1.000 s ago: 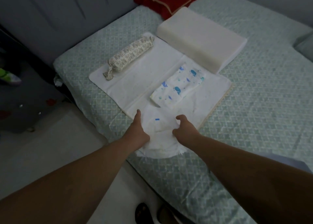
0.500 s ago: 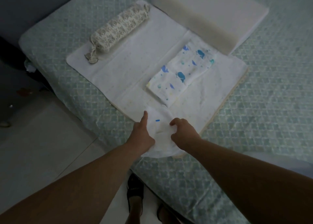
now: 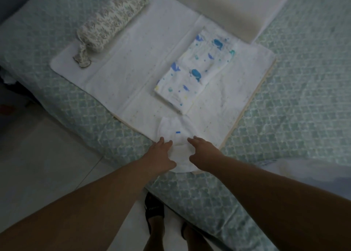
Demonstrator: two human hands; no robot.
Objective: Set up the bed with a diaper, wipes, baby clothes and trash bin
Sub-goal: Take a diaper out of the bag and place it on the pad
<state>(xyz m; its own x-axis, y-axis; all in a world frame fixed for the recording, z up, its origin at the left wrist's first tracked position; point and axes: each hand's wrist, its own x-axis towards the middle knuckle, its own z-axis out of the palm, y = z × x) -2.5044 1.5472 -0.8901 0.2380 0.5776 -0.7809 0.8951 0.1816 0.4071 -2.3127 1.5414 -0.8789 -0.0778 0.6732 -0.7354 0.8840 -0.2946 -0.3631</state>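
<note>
Diaper (image 3: pixel 175 136) laid flat at near edge of white mat (image 3: pixel 121 76) on bed (image 3: pixel 296 98), left hand (image 3: pixel 161 154) and right hand (image 3: pixel 204 153) apart, fingers loose, resting on its sides. Whale-print baby clothes (image 3: pixel 193 74) folded beyond. Wipes, trash bin unseen; apparently outstanding.

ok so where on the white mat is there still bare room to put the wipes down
Bare white mat runs between the bolster roll and the folded whale-print cloth; a narrower strip lies right of that cloth. The near edge is crowded: both hands on the diaper.
</note>
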